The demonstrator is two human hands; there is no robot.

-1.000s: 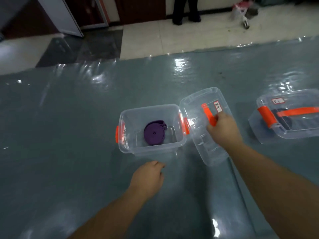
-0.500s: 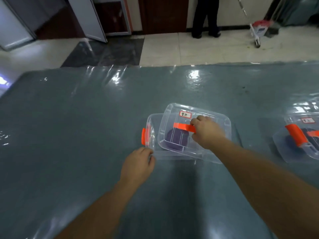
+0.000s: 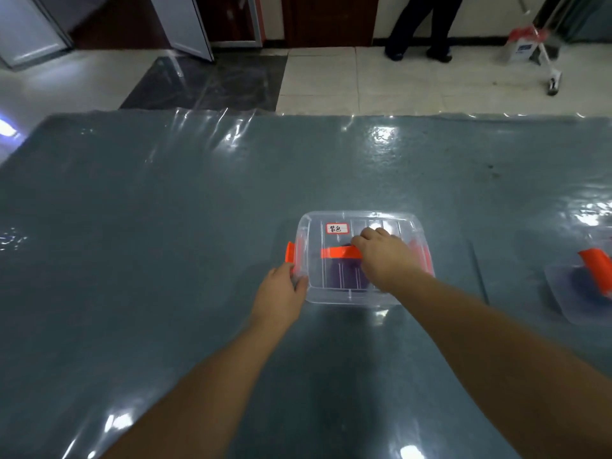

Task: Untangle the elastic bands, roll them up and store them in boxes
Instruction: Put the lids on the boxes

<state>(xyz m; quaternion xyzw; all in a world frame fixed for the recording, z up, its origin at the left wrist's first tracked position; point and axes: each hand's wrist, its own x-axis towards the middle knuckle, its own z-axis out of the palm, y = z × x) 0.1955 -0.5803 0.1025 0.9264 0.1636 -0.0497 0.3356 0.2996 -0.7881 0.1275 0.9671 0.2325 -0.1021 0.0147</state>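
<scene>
Bearing a white label (image 3: pixel 337 228) handwritten "紫色", 1 clear lid (image 3: pixel 381 226) sits on 1 clear box (image 3: pixel 351 298) holding a purple band (image 3: pixel 344 274). Right hand (image 3: pixel 385 256) curls around the orange handle (image 3: pixel 336 252); left hand (image 3: pixel 281 293) pinches the box's near-left corner below the orange latch (image 3: pixel 290 252). Open counter (image 3: pixel 149 243) lies left; a second box (image 3: pixel 586 283) at the right edge.

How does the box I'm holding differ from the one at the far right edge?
The near box sits whole in view, with both hands on it; the right-edge box is cut off and untouched. The near box's lid carries a white label; none shows on the other. Both are clear plastic with orange parts.
</scene>
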